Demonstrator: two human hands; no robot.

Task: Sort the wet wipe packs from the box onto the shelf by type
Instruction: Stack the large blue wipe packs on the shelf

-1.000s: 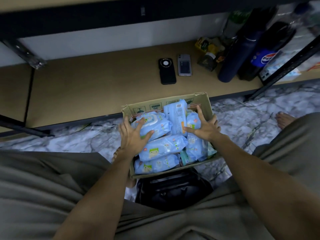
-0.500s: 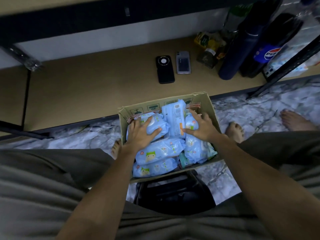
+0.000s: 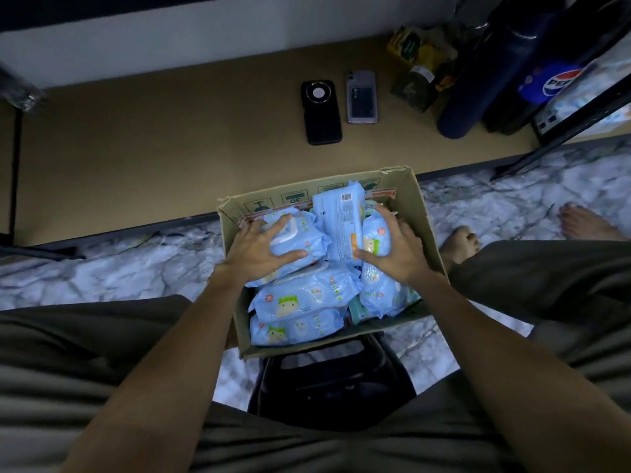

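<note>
The cardboard box sits on the marble floor at the centre of the view, packed with light blue wet wipe packs. The left hand grips the flip-lid pack at the box's 10 o'clock corner, fingers curled over its far edge and thumb stretched along its near side. The right hand grips the rounded pack at the 2 o'clock side, fingers bent over its top and thumb pressing its left face. Between the two hands a tall pack stands on end, barcode up. Toward 6 o'clock two cartoon-faced packs lie flat, one just nearer than the other, and another pack lies at 4 o'clock.

Just past the box's far wall, at 12 o'clock, runs the low shelf, a tan board with a dark front edge. On it lie a black phone and a grey phone side by side; at 1 to 2 o'clock stand a dark blue bottle, a Pepsi bottle and some small yellow-green packages. The shelf's left stretch, from 9 to 11 o'clock, is bare board. A black stool shows at 6 o'clock, partly under the box's near edge. Bare feet rest on the floor at 3 o'clock.
</note>
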